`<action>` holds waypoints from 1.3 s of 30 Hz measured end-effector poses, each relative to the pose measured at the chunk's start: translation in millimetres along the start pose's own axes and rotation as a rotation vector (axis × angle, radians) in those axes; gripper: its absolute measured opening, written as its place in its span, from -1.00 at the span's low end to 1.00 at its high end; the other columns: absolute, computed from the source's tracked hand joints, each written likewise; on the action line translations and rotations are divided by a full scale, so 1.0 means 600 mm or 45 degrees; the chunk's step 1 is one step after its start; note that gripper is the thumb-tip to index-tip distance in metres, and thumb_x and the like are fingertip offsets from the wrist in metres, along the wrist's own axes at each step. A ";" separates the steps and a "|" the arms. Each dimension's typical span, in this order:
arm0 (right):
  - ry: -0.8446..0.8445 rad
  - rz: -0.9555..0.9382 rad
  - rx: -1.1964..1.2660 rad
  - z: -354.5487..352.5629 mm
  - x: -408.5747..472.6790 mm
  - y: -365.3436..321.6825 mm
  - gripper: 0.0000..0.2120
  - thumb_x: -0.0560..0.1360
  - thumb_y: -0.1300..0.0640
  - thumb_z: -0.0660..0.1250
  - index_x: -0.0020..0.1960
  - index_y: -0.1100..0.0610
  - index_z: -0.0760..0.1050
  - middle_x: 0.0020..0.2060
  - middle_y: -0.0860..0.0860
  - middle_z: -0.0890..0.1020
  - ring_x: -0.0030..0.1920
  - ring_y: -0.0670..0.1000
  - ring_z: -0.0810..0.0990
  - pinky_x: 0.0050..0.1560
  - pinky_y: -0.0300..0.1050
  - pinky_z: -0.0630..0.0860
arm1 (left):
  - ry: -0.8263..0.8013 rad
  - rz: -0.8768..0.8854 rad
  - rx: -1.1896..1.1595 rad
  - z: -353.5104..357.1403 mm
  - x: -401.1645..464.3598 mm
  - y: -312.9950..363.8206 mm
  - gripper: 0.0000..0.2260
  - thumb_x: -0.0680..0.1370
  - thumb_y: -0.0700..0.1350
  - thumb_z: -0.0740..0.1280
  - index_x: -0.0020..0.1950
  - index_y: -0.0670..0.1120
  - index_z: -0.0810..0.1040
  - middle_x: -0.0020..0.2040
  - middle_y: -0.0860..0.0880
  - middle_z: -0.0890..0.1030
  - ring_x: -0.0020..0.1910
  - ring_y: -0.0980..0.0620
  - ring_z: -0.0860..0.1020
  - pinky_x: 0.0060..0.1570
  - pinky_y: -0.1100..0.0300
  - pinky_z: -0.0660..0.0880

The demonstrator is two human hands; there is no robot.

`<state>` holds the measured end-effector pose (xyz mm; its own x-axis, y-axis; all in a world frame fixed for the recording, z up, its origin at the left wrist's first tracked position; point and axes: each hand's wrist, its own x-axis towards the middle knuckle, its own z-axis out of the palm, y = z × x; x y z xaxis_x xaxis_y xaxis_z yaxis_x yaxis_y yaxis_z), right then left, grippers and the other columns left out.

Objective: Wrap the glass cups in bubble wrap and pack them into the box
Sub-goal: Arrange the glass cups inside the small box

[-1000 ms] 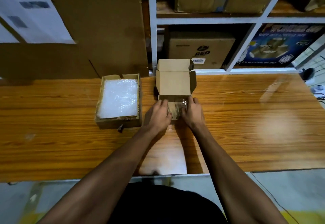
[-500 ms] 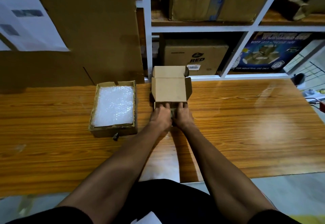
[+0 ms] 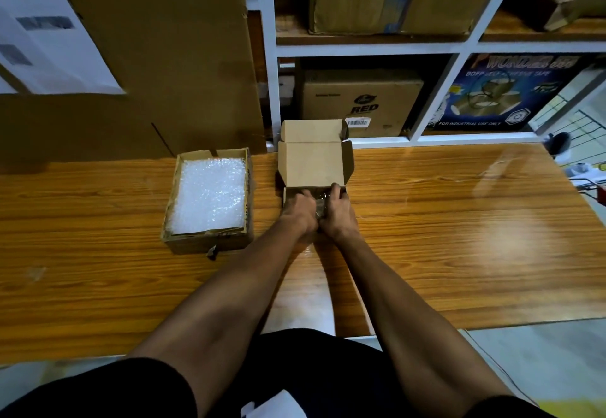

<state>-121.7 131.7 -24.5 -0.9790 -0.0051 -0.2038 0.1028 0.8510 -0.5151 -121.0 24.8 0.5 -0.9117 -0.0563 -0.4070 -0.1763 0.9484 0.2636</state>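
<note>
Left on the bench (image 3: 98, 270): our tray (image 3: 170, 221) of bubble wrap (image 3: 210, 196). Centre: small box (image 3: 313, 165), lid standing open at its far side. Our left hand (image 3: 300, 209) and right hand (image 3: 336, 211), fingers curled, together grip the wrapped cup (image 3: 320, 203) inside that box. Far right: shelves (image 3: 360, 50) holding cartons.

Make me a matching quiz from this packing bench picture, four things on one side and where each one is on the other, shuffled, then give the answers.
Things:
1. small box
2. bubble wrap tray
3. RED carton
4. wrapped glass

Places:
A. on the shelf behind the table
B. between both hands, at the small box's opening
C. on the table, left of the small box
D. mid-table, lid flipped up

Pairs: 1-D, 2-C, 3-A, 4-B
</note>
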 end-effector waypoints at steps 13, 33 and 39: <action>0.363 -0.237 0.340 -0.080 -0.015 0.037 -0.16 0.37 0.20 0.60 0.54 0.10 0.27 0.33 0.06 0.34 0.23 -0.06 0.37 0.21 -0.16 0.51 | 0.084 0.087 0.143 0.002 -0.003 -0.003 -0.33 0.52 -0.09 0.53 0.55 -0.14 0.32 0.34 -0.19 0.51 0.41 -0.25 0.40 0.42 -0.17 0.37; 0.394 -0.303 -0.034 -0.137 -0.027 0.297 -0.15 0.51 0.25 0.43 0.69 0.14 0.10 0.36 0.27 0.32 0.08 0.28 0.52 -0.09 0.05 0.56 | 0.222 0.793 -0.093 -0.025 0.013 0.184 -0.45 0.49 0.00 0.51 0.43 0.02 0.40 0.38 -0.01 0.44 0.38 -0.06 0.40 0.34 0.00 0.43; 0.370 -0.300 -0.032 -0.140 -0.022 0.353 -0.18 0.59 0.22 0.38 0.71 0.11 0.01 0.53 0.30 0.20 0.33 0.36 0.46 0.14 0.15 0.60 | 0.072 0.854 0.073 0.032 0.041 0.232 -0.39 0.63 -0.04 0.40 0.63 -0.04 0.24 0.47 -0.10 0.33 0.46 -0.17 0.35 0.45 -0.09 0.37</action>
<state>-102.1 356.2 -61.0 -0.9848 -0.0563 0.1642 -0.1321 0.8568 -0.4985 -160.9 161.1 10.5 -0.8351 0.5357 -0.1249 0.4531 0.7987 0.3959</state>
